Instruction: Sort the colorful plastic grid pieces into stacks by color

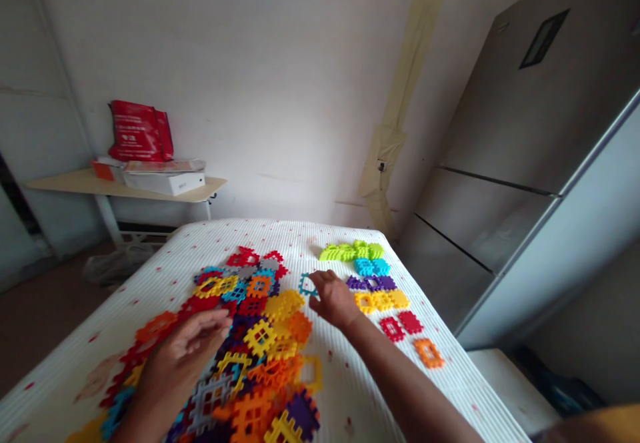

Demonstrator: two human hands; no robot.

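Observation:
My right hand [334, 298] is over the middle of the table, its fingers pinching the edge of a teal interlocking square frame [303, 284]. Over the near-left side of a mixed pile of interlocking plastic squares [260, 336] hangs my left hand [187, 343], fingers loosely curled and apart, holding nothing. Red, orange, yellow, purple, grey and blue pieces overlap in that pile. Right of my right hand lie colour groups: lime green pieces [353, 251], light blue pieces [371, 267], purple pieces [371, 283], yellow pieces [383, 300], red pieces [401, 325] and an orange piece [429, 353].
A white ribbed cloth with red specks [280, 229] covers the table. Behind it on the left, a side table [75, 183] bears boxes [165, 179] and a red bag [140, 131]. A tall grey refrigerator [480, 143] stands at the right, near the wall socket [382, 165].

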